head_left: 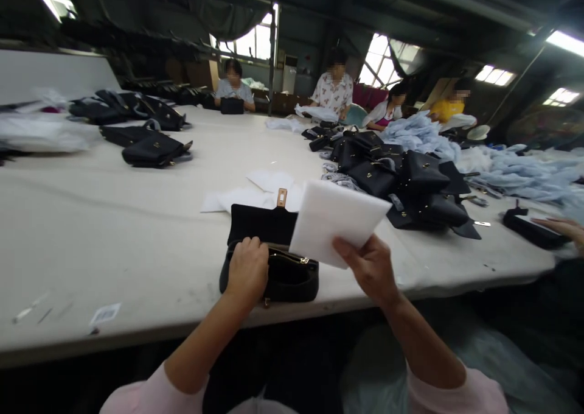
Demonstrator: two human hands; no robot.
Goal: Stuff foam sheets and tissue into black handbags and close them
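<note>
A black handbag point(292, 283) lies near the table's front edge with its flap point(260, 224) thrown back and its zipped mouth open. The flap carries a gold clasp plate point(281, 198). My left hand point(249, 268) is closed over the left part of the bag's opening, its fingertips hidden inside or behind the rim. In my right hand point(369, 265) is a white foam sheet point(335, 219), pinched between thumb and fingers above the bag's right side. Behind the bag, more white sheets point(246, 198) lie flat, partly covered by the flap and the held sheet.
Black handbags point(401, 176) are heaped at the right, with others point(155, 149) at the left. Pale blue wrapping point(524, 170) is piled far right. A co-worker's hand point(563, 226) touches another black bag point(536, 230). Several people work across the table point(137, 231). A label point(106, 313) lies front left.
</note>
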